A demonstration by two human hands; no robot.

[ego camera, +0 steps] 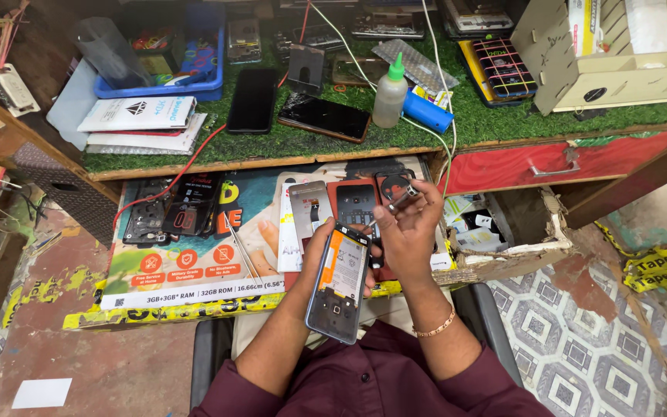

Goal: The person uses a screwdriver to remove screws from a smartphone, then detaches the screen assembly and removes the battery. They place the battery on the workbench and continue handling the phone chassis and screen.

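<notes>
The opened phone [340,282] lies between the two hands, its back cover off and its orange-labelled battery showing. Its long axis runs nearly toward and away from the person, tilted slightly, top end toward the surface [272,143]. The left hand [319,245] is clamped around the phone from underneath and its left side, fingers curling over the edge. The right hand [408,232] sits just beside the phone's upper right corner, touching or nearly touching it, and pinches a small metal tool [401,197] raised above the phone; the right hand is thus the free one nearer the top end.

Below the hands a large printed sheet [194,259] lies flat in the open drawer, green and orange with round orange badges along its lower strip. On the green turf surface stand a clear bottle with a green nozzle [390,94], a blue cylinder [428,113] beside it, and white flat packets [139,116] at left. A cardboard box [619,69] stands at far right.
</notes>
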